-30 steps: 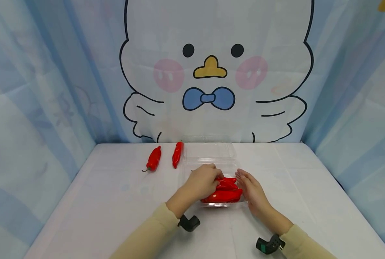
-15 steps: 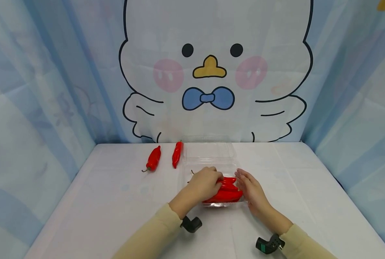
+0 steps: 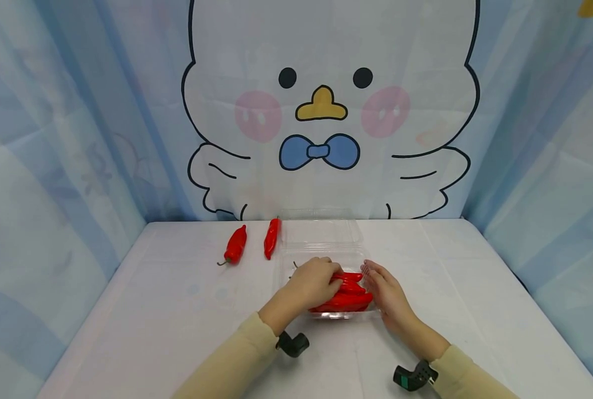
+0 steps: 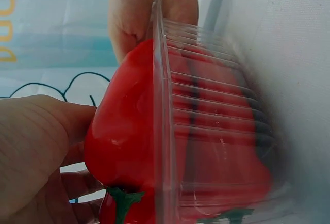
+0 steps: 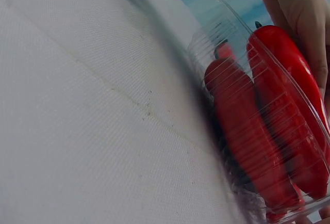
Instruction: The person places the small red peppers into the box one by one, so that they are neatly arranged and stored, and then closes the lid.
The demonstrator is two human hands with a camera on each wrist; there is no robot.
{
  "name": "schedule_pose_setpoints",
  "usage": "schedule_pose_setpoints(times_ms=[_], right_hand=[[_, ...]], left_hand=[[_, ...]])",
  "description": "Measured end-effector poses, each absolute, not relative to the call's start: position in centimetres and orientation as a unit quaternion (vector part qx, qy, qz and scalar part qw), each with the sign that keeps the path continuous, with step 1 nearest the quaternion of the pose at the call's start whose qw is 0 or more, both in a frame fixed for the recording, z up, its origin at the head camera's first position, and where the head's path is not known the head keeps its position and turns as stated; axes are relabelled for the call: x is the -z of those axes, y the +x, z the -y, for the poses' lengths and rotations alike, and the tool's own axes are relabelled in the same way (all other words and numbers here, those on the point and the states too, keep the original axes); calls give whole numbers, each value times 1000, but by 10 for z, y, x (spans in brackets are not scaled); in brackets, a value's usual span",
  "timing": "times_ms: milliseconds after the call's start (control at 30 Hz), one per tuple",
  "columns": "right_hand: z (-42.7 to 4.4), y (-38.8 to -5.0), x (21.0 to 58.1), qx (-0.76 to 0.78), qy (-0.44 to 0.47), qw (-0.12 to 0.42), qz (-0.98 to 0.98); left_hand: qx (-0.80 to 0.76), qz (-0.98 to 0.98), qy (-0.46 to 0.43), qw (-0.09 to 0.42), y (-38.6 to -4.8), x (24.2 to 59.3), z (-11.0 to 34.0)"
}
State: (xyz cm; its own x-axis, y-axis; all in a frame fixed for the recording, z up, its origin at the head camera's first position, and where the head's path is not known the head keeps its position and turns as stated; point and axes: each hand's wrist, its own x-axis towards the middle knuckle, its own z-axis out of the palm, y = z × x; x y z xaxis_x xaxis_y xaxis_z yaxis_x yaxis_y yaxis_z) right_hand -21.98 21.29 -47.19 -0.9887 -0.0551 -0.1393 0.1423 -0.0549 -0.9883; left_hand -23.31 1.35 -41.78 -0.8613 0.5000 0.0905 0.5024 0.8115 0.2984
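Several long red peppers (image 3: 345, 302) lie in a clear plastic clamshell box (image 3: 338, 316), whose lid (image 3: 321, 231) is folded back away from the person. My left hand (image 3: 312, 285) reaches over the box from the left, its fingers curled round a red pepper (image 4: 124, 131) near the rim; the left wrist view shows thumb and fingers on that pepper. At the box's right side, my right hand (image 3: 387, 291) holds the wall, with its fingertips at the rim. In the right wrist view the left hand (image 5: 304, 22) sits against the upper pepper (image 5: 289, 53).
Two red peppers lie outside the box at the back left: one (image 3: 235, 245) with its stem toward the person, another (image 3: 271, 239) beside the lid. A white cloth covers the table (image 3: 187, 310). A printed curtain (image 3: 321, 183) hangs behind.
My left hand has shifted slightly right and toward the person over the peppers, uncovering a stem by the box's left side. The right hand stays at the box's wall.
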Motion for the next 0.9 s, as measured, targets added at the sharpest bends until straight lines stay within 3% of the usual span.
schedule_pose_setpoints(times_ms=[900], right_hand=[[-213, -221, 471, 720, 37, 73, -689]], left_hand=[[214, 947, -242, 4, -245, 413, 19]])
